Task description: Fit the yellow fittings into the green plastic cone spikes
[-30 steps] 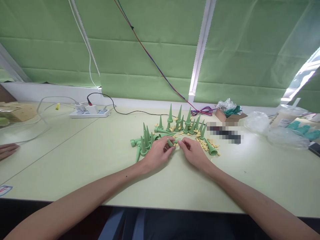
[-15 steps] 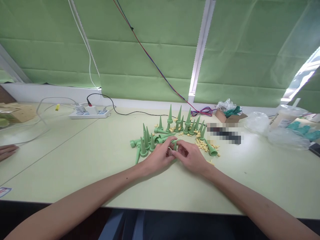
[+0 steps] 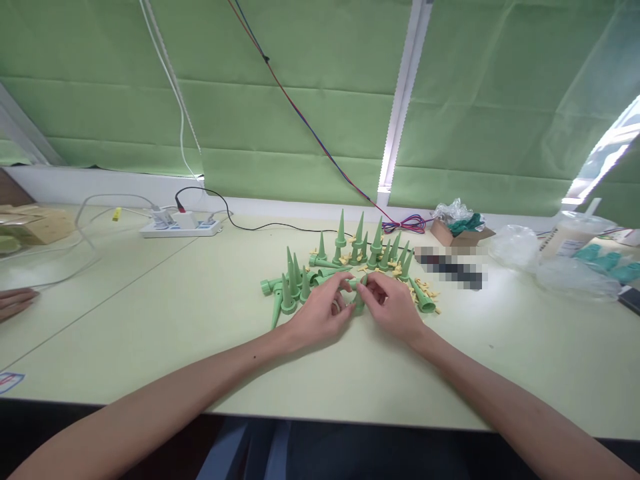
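No legible text anywhere.

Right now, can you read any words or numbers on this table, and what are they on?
Nothing can be read.
Label on the plastic cup: dark print, too small.
Sticker on the table: too small.
Patch beside the cardboard box: blurred out.
Green spike held by left hand and right hand: no writing.

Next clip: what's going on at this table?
A person at a pale green table has both hands together on one small green cone. The left hand and right hand pinch it from either side. Behind them a group of standing cones points upward, and a second cluster, some lying flat, sits to the left. Small yellow pieces are scattered around. Another person's hand rests at the far left edge.
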The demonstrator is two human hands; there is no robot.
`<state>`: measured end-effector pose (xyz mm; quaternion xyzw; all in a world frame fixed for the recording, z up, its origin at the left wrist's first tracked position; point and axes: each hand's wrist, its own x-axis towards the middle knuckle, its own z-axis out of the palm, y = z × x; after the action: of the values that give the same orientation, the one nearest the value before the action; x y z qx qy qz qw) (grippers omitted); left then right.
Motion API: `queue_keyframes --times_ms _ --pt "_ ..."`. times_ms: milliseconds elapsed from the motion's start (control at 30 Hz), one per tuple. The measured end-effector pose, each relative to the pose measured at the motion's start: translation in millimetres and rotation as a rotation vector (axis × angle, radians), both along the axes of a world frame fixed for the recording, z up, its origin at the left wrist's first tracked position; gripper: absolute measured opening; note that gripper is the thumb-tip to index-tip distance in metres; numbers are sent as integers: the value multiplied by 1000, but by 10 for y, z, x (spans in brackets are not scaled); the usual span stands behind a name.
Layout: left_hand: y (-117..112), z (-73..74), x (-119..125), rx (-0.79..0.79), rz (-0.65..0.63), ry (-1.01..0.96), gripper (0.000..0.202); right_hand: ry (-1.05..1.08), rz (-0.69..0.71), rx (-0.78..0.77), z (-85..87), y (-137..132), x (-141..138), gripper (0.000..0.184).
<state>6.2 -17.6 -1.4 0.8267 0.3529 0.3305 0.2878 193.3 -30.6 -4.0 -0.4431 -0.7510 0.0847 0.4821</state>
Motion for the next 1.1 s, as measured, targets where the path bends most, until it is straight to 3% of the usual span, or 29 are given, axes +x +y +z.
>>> queue_keyframes --times_ms 133,233,367,500,767,933,1100 --pt "10 8 -12 50 27 0 25 41 -96 56 19 51 59 21" --pt "2 13 -17 104 -36 93 14 57 -124 77 46 67 87 19" --pt "-32 8 -15 200 -199 216 17 54 -117 42 161 66 53 18" --pt "-48 8 -15 235 -249 264 21 -24 -42 -61 362 135 -73 21" --pt "-23 5 -39 222 -314 290 18 -43 52 13 641 762 -561 16" --pt "-41 5 -52 227 -355 310 16 -196 113 -59 604 1196 -906 15" --pt "-61 23 -46 245 -354 316 18 -295 162 -148 508 1411 -1073 18"
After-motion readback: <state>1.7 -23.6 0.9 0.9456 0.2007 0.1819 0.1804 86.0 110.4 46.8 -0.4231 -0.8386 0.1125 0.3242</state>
